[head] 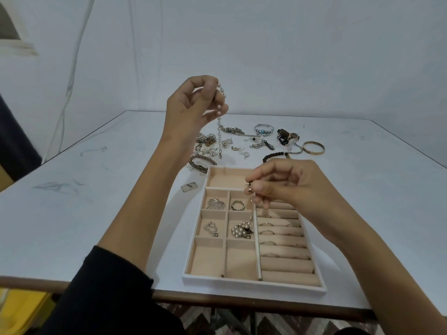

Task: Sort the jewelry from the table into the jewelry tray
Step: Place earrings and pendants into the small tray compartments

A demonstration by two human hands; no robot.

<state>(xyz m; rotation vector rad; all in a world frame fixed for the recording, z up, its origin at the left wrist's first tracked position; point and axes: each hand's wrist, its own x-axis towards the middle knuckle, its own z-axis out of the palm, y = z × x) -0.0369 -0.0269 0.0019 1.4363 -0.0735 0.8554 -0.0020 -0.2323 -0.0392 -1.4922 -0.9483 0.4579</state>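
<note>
**Jewelry: partly sorted**

jewelry tray (242,284): white rim, beige lining, flat at the near edge of the counter (96,213). Left cells hold a leaf brooch (215,203), band ring (237,205), heart piece (211,228) and pearl cluster (242,230). The right-side rolls hold slim rings (266,224).

pearl strand (219,128) hangs from the left hand (191,105). thin chain (252,200) dangles from the right hand (285,182) above the tray. loose pile (229,139) lies beyond the tray.
</note>
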